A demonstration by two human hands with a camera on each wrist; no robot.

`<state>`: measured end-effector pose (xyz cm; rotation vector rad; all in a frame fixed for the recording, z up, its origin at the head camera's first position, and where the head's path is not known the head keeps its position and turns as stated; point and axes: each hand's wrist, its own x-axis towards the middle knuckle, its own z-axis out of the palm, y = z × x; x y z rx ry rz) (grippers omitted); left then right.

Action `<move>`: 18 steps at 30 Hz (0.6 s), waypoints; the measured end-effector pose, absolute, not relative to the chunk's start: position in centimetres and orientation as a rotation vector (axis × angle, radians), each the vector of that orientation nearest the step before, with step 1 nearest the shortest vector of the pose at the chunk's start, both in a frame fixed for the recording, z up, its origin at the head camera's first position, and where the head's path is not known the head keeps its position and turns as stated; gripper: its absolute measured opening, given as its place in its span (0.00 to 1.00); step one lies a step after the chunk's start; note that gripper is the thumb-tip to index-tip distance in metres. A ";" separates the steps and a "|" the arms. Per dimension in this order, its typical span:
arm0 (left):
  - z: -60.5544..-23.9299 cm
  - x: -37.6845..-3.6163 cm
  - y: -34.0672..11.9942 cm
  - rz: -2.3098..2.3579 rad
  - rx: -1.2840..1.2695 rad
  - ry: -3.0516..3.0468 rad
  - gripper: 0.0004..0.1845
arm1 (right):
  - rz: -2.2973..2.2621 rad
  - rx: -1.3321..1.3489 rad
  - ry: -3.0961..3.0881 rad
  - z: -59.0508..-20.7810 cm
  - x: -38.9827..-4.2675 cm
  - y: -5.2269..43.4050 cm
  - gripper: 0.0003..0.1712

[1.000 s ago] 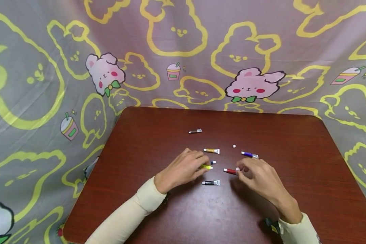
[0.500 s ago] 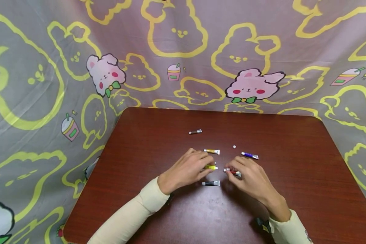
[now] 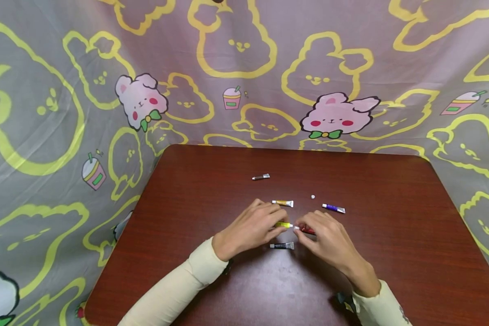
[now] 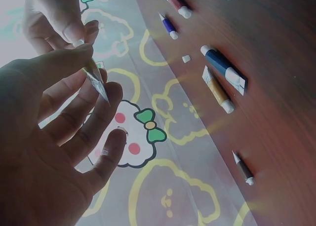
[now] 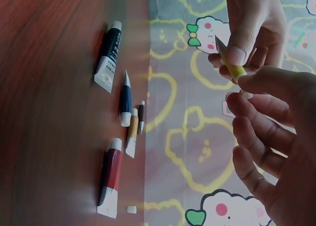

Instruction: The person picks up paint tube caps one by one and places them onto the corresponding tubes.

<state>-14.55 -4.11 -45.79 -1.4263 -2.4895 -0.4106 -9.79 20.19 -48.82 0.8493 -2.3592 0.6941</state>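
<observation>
My left hand (image 3: 274, 222) pinches a small yellow paint tube (image 3: 284, 224) just above the brown table (image 3: 212, 181). My right hand (image 3: 303, 226) meets it from the right, thumb and fingers pinching the tube's cap end. In the right wrist view the yellow tube (image 5: 231, 63) sits in the left hand (image 5: 252, 28), with the right hand (image 5: 266, 117) closing on its lower end. In the left wrist view the tube (image 4: 97, 80) shows edge-on between the left fingers (image 4: 74, 112). A red tube (image 3: 309, 231) lies on the table, partly under the right hand.
Other tubes lie loose around the hands: black (image 3: 282, 245), gold (image 3: 283, 203), purple (image 3: 333, 208), brown (image 3: 261, 176) and blue (image 5: 125, 100). A tiny white cap (image 3: 313, 197) sits near the purple tube. A patterned cloth (image 3: 244, 68) hangs behind the table.
The right hand let go of the red tube, which now lies on the table, and moved left to the yellow tube's cap end. The left hand stayed put.
</observation>
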 end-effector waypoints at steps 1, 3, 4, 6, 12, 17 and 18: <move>-45.8 -14.5 -4.1 -0.412 -1.429 -2.485 0.08 | 0.694 0.850 -2.350 -48.9 -9.8 20.2 0.12; -45.9 -14.5 -4.1 -0.418 -1.438 -2.478 0.08 | 0.697 0.859 -2.326 -48.9 -9.8 20.1 0.12; -45.9 -14.5 -4.1 -0.424 -1.442 -2.475 0.08 | 0.697 0.865 -2.312 -48.9 -9.9 20.0 0.12; -45.9 -14.5 -4.1 -0.432 -1.449 -2.469 0.08 | 0.706 0.878 -2.290 -49.0 -10.0 19.9 0.11; -46.0 -14.5 -4.2 -0.443 -1.447 -2.463 0.08 | 0.792 0.877 -2.268 -49.2 -10.0 19.7 0.11; -46.2 -14.6 -4.2 -0.452 -1.434 -2.433 0.08 | 0.893 0.849 -2.317 -49.4 -9.8 19.6 0.07; -46.3 -14.7 -4.2 -0.457 -1.432 -2.422 0.08 | 0.898 0.845 -2.328 -49.4 -9.9 19.5 0.04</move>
